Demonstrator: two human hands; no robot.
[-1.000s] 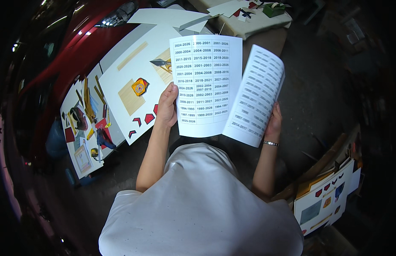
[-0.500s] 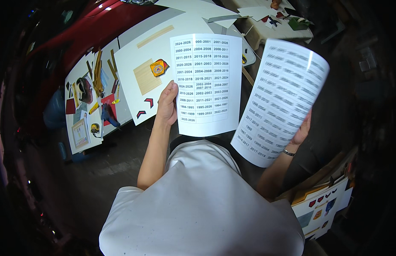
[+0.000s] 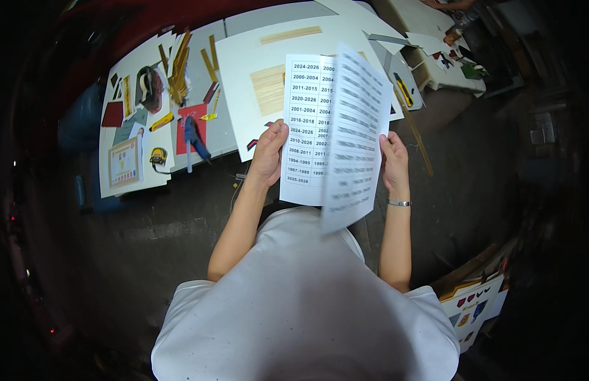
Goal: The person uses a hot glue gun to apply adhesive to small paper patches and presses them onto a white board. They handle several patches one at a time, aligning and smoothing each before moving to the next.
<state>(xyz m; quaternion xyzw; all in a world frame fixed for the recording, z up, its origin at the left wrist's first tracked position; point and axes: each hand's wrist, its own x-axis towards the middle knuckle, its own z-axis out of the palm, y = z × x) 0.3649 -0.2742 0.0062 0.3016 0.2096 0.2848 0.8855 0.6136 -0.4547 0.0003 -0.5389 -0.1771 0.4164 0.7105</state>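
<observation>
My left hand [image 3: 270, 152] grips the left edge of a white printed sheet [image 3: 296, 193], fingers behind and thumb in front. The sheet carries a grid of small printed cells. My right hand [image 3: 395, 162] is closed on the right edge of a second printed sheet [image 3: 355, 146], which is curled and smeared by motion. This second sheet overlaps the right part of the first and hides it. Both are held upright before my chest, over the near edge of a white board [image 3: 234, 57] that bears a pale wooden panel [image 3: 268, 95].
Left on the table lie a yellow tape measure [image 3: 158, 156], a yellow cutter [image 3: 161, 122], a blue-handled tool [image 3: 196, 138] and wooden strips [image 3: 178, 79]. A yellow-black knife [image 3: 404, 91] rests at the table's right end. Another person's arm [image 3: 450, 5] shows at a far table.
The second sheet has swung left across the first, and my right hand came inward with it. The view has shifted, so the table sits further right. The orange badge is now mostly hidden.
</observation>
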